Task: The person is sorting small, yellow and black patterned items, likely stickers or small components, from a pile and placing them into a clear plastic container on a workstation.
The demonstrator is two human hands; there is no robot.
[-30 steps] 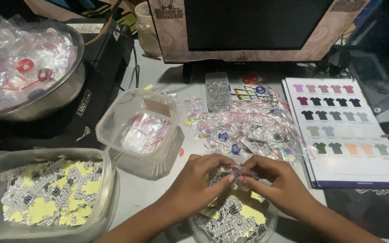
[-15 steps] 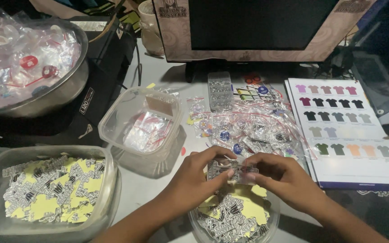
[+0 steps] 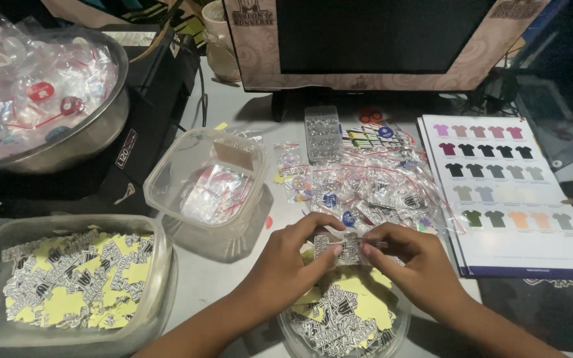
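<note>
Presently a small black-and-white sticker (image 3: 341,246) is pinched between both hands, the left hand (image 3: 293,262) and right hand (image 3: 416,262) brought together, fingertips clamped on its edges. It is held just above a round clear bowl (image 3: 293,331) of similar stickers on yellow backing, directly under the hands. Beyond the fingertips a heap of small clear bags (image 3: 373,182) is spread on the bench (image 3: 233,109). Left of the left hand, a square clear tub (image 3: 167,172) with a few bags is seen; further left, a larger tub (image 3: 160,265) of stickers. Right of the right hand, a shirt colour chart (image 3: 532,232) lies flat.
</note>
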